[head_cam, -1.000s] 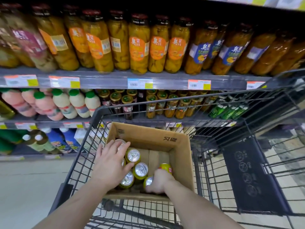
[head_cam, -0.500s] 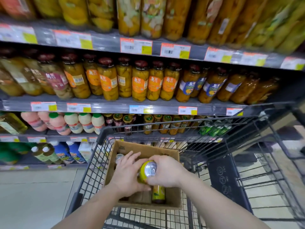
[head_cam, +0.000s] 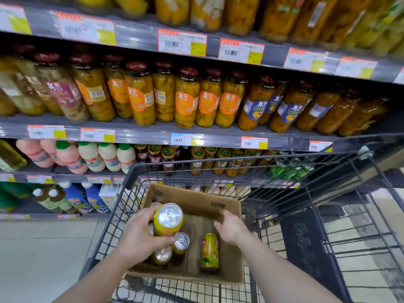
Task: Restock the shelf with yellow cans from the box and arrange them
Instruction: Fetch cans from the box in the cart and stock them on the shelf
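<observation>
A black wire shopping cart (head_cam: 218, 162) stands between the person and the shelves, its front rim crossing the lower shelf (head_cam: 153, 136) of small green-lidded jars (head_cam: 197, 160). Above that rim a row of tall fruit jars (head_cam: 185, 99) with dark red lids fills the middle shelf, price tags (head_cam: 181, 42) running along each shelf edge. White and pink bottles (head_cam: 96, 156) stand to the left.

Inside the cart sits an open cardboard box (head_cam: 196, 202). The left hand (head_cam: 140, 235) has its fingers wrapped round a yellow can (head_cam: 168, 219), raised upright above the box's left side. Beneath it several more cans (head_cam: 181, 241) stand upright (silver tops showing), and one lying can (head_cam: 209, 252) rests on its side on the box floor. The right hand (head_cam: 231, 228) hovers over the box's right side, fingers loosely spread and grasping nothing.
</observation>
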### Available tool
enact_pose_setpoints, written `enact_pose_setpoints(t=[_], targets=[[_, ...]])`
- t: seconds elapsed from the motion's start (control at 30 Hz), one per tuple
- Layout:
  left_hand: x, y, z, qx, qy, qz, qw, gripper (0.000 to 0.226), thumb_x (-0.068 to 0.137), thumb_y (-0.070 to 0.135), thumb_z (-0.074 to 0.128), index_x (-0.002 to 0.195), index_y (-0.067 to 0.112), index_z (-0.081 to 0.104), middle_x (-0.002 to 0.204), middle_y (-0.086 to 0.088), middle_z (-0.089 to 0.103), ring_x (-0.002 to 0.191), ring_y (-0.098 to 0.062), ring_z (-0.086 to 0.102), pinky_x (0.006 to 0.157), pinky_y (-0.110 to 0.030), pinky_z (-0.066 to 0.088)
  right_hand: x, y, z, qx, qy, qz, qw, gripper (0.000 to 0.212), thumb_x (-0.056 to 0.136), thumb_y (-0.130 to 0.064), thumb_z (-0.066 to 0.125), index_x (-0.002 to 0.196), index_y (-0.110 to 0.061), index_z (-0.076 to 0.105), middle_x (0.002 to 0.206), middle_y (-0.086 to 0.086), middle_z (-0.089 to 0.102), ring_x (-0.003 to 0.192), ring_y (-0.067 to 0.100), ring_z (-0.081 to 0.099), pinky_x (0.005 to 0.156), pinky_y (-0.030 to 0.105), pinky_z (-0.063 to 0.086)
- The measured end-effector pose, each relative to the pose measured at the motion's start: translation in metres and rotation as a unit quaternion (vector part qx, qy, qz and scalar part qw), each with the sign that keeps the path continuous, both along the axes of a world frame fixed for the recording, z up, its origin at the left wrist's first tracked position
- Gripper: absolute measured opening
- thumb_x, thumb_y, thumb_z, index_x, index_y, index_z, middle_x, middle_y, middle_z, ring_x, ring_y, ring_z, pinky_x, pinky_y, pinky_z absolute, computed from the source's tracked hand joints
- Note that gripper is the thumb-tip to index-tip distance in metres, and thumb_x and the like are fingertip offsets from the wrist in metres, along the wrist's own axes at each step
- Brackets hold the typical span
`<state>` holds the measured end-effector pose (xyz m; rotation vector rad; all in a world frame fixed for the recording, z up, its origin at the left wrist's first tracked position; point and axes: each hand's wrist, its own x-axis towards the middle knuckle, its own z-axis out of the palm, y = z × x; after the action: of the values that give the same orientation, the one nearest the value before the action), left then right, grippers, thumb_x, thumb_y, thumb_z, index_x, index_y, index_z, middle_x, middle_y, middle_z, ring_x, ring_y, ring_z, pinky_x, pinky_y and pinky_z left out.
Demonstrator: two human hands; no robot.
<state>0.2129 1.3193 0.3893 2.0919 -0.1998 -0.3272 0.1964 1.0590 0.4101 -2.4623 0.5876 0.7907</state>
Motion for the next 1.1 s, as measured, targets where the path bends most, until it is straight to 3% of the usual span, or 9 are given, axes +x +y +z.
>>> enact_pose_setpoints(t=[0.13, 0.33, 0.53, 0.7, 0.93, 1.0, 1.1], targets=[[-0.001, 0.006, -0.012, -0.027, 0.003, 0.022, 0.999, 0.089, 0.037, 0.060, 0.089, 0.118, 0.044, 0.057, 0.115, 0.019, 0.061, 0.111, -0.007, 0.058, 0.098, -0.041, 0.048, -0.003, 0.006, -0.045, -0.010, 0.024, 0.010, 1.000, 0.054, 0.099, -0.034, 0.050, 0.147, -0.013, 0.035, 0.144, 0.010, 0.050, 0.131, 0.027, 0.049, 0.108, 0.033, 0.039], [0.004, 0.010, -0.018, -0.004, -0.024, 0.026, 0.999, 0.097, 0.033, 0.069, 0.084, 0.122, 0.038, 0.057, 0.114, 0.022, 0.059, 0.112, -0.003, 0.056, 0.099, -0.039, 0.046, 0.010, 0.007, -0.082, -0.038, 0.059, 0.001, 0.998, 0.058, 0.098, -0.035, 0.052, 0.148, -0.015, 0.032, 0.140, 0.010, 0.051, 0.129, 0.025, 0.051, 0.107, 0.032, 0.041], [0.014, 0.013, -0.033, 0.015, -0.052, 0.021, 0.998, 0.092, 0.038, 0.070, 0.082, 0.122, 0.047, 0.052, 0.117, 0.028, 0.056, 0.115, -0.008, 0.054, 0.100, -0.044, 0.044, 0.017, 0.018, -0.129, -0.053, 0.081, -0.035, 0.995, 0.059, 0.097, -0.020, 0.045, 0.151, -0.014, 0.023, 0.142, 0.015, 0.046, 0.129, 0.029, 0.050, 0.104, 0.033, 0.041], [0.013, 0.010, -0.028, 0.032, -0.090, 0.013, 0.995, 0.075, 0.041, 0.066, 0.079, 0.109, 0.060, 0.048, 0.114, 0.035, 0.054, 0.114, 0.011, 0.045, 0.109, -0.047, 0.031, 0.009, 0.025, -0.167, -0.062, 0.102, -0.046, 0.992, 0.056, 0.097, -0.022, 0.045, 0.149, -0.013, 0.027, 0.140, 0.014, 0.049, 0.127, 0.029, 0.052, 0.102, 0.033, 0.043], [0.022, 0.011, -0.034, -0.008, -0.073, 0.003, 0.997, 0.086, 0.044, 0.074, 0.078, 0.120, 0.043, 0.054, 0.117, 0.023, 0.061, 0.114, -0.005, 0.057, 0.105, -0.052, 0.038, 0.008, 0.034, -0.176, -0.112, 0.105, -0.034, 0.988, 0.065, 0.091, -0.029, 0.061, 0.144, -0.009, 0.029, 0.142, 0.014, 0.041, 0.131, 0.029, 0.044, 0.105, 0.031, 0.038], [0.023, 0.009, -0.033, -0.008, -0.081, 0.003, 0.997, 0.085, 0.043, 0.078, 0.075, 0.119, 0.045, 0.053, 0.118, 0.025, 0.060, 0.113, -0.005, 0.057, 0.105, -0.052, 0.037, 0.008, 0.035, -0.183, -0.107, 0.109, -0.018, 0.988, 0.059, 0.093, -0.025, 0.057, 0.144, -0.008, 0.031, 0.143, 0.016, 0.036, 0.131, 0.030, 0.044, 0.104, 0.031, 0.040], [0.025, 0.008, -0.034, -0.001, -0.080, 0.000, 0.997, 0.086, 0.043, 0.080, 0.073, 0.119, 0.045, 0.053, 0.117, 0.025, 0.060, 0.115, -0.007, 0.056, 0.105, -0.052, 0.038, 0.009, 0.033, -0.185, -0.103, 0.086, 0.034, 0.990, 0.043, 0.104, -0.025, 0.036, 0.142, -0.007, 0.039, 0.144, 0.012, 0.045, 0.131, 0.023, 0.047, 0.096, 0.024, 0.039]])
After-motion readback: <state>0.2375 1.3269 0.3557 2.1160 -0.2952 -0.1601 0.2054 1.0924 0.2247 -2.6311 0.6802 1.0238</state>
